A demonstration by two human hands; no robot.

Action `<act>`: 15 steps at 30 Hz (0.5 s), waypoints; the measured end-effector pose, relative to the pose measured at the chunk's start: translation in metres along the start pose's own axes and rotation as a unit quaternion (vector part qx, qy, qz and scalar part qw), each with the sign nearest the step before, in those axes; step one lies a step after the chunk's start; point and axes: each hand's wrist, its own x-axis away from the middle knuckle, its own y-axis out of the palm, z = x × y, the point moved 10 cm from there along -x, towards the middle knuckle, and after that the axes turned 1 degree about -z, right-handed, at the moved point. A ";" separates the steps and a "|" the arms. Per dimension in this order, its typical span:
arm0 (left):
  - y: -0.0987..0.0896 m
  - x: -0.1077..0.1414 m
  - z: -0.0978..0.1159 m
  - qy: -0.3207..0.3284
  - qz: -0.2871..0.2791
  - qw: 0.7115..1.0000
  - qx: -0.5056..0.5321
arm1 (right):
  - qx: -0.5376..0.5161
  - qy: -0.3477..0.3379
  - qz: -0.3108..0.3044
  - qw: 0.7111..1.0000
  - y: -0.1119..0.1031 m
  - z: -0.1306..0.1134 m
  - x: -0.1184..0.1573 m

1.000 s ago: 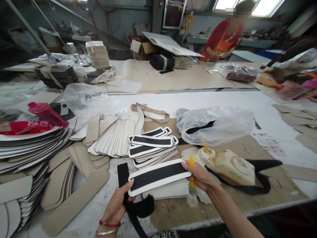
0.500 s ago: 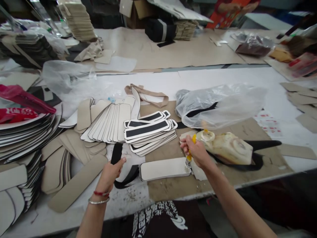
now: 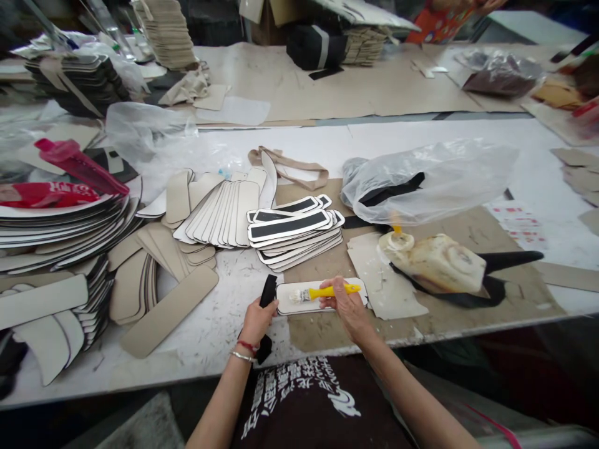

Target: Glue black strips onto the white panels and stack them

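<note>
My right hand [image 3: 349, 308] grips a yellow-handled brush [image 3: 334, 290], held nearly level. Its whitish bristles touch the left half of a pale, round-cornered panel [image 3: 309, 307] lying in front of me. In my left hand [image 3: 257, 321] is a black strip [image 3: 268, 292], pinched at the left end of that panel and hanging down past the wrist. Behind the panel is a pile of similar panels with black strips [image 3: 290, 227] on them. To the right lies a stained, cream-coloured plastic container [image 3: 447, 265] with a round opening on its left part.
Fanned pale panels [image 3: 222, 212] and beige pieces [image 3: 171, 312] spread over the left side. A clear plastic bag [image 3: 449, 181] with dark contents lies behind the container. A pink wrapper [image 3: 79, 165] rests on the left stack. Across the far table, part of a person [image 3: 435, 22] shows.
My right hand has swung the brush from the panel's right end to its left half, laying it flatter. My left hand has carried the black strip right, to the panel's left end.
</note>
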 end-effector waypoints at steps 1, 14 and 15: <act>0.000 0.000 -0.001 0.001 0.003 1.000 -0.003 | -0.001 0.009 -0.003 1.000 0.005 0.007 0.001; 0.002 0.000 -0.010 0.026 0.020 0.998 -0.054 | 0.280 -0.095 0.095 0.950 -0.036 0.003 0.020; 0.002 0.000 -0.010 0.028 0.021 0.998 -0.056 | 0.301 -0.106 0.112 0.941 -0.043 -0.001 0.021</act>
